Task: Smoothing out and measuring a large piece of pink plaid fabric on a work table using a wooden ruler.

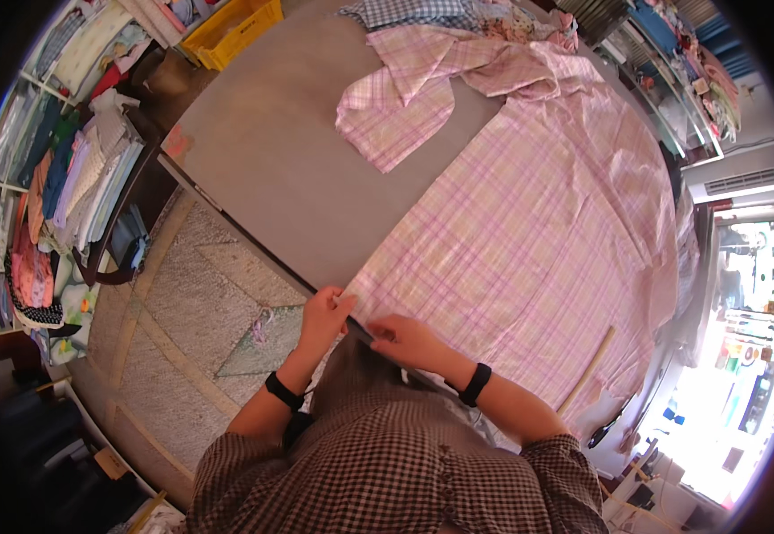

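Observation:
A large length of pink plaid fabric [493,233] is spread over a grey-topped table [280,173], and its near left corner reaches the table's edge. My left hand [325,315] pinches that corner between thumb and fingers. Just to the right, my right hand [413,342] has its fingers curled at the fabric's near edge; whether they grip the cloth is not clear. Both wrists wear black bands. Towards the right side, a thin wooden stick [587,370] lies on the fabric.
Bunched plaid cloth [400,120] and blue checked fabric [420,13] lie at the table's far side. A yellow crate [233,33] stands beyond it. Shelves of folded fabrics [86,180] line the left. On the floor below the table edge lies a greenish translucent sheet [253,344].

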### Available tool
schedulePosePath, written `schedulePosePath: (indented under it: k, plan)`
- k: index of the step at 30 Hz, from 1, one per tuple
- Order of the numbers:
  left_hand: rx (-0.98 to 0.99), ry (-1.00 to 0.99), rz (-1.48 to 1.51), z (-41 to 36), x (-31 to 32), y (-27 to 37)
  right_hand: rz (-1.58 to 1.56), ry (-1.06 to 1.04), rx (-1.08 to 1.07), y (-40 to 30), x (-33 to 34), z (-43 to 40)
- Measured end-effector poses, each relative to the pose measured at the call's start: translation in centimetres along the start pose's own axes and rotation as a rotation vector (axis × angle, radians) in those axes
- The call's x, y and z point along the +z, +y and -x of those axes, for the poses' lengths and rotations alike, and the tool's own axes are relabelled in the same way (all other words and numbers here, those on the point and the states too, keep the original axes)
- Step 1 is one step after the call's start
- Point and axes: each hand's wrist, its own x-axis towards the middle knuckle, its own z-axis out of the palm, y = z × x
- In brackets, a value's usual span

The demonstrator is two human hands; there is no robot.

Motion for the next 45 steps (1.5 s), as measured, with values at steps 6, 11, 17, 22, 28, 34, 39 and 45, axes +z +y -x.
schedulePosePath:
  k: [6,11,17,22,28,34,39,45]
  plan:
    - [0.053,0.077,-0.301,1.4,1.3,0.4,-0.378,0.506,0.088,7.9,-19.0,-4.8]
    - [0.66,0.137,-0.802,3.1,2.2,2.5,-0.228,0.842,0.184,6.0,-30.1,-7.7]
    - [0.993,-0.206,-0.834,2.2,3.0,5.1,0.2,0.942,-0.124,5.3,-31.4,-15.4]
    - [1.084,-0.426,-0.7,0.8,2.9,4.3,0.647,0.946,-0.167,0.7,-30.5,-18.0]
    - [0.938,-0.477,-0.528,-0.1,2.3,3.1,1.105,0.724,0.279,3.1,-34.3,-17.9]
    - [0.123,-0.179,-0.242,1.6,1.0,2.0,1.193,0.691,0.383,3.9,-34.8,-19.1]
    - [-0.181,-0.182,0.126,1.4,1.2,1.1,1.15,0.708,0.374,3.5,-34.9,-18.6]
    - [-0.148,-0.184,-0.106,1.6,1.1,1.3,1.29,0.66,0.359,3.5,-34.9,-18.8]
